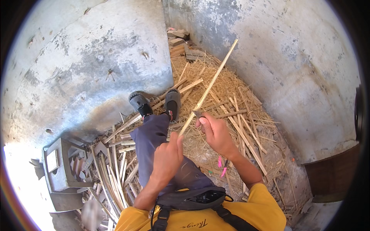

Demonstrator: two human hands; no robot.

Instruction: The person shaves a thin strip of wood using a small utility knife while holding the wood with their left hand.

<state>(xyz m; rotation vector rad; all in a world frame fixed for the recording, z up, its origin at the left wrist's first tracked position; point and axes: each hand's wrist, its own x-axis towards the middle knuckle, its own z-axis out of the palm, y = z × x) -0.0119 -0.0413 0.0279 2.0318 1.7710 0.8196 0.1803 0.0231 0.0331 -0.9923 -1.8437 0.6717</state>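
While my left grip (168, 157) holds a wooden strip (210, 85), my right grip (218, 135) clasps a blade (198, 114).
Wood scraps (79, 168) show inside a boxy frame (58, 179).

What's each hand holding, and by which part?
The left hand grips a pale wooden strip by its near end; the right hand holds a small dark tool, held part hidden.
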